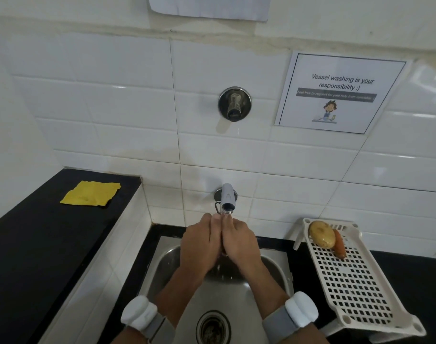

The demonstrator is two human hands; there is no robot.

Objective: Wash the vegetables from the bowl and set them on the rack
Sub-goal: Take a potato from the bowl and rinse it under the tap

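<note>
My left hand and my right hand are pressed side by side under the tap spout, above the steel sink. Their backs face up and the fingers curl down round a small dark vegetable; only a sliver of it shows between the hands. Water runs down below them. On the counter to the right, the white perforated rack carries a potato and a carrot at its far end. The bowl is out of view.
The sink drain lies near the bottom edge. A yellow cloth rests on the raised black counter at left. A round tap valve and a paper notice are on the tiled wall.
</note>
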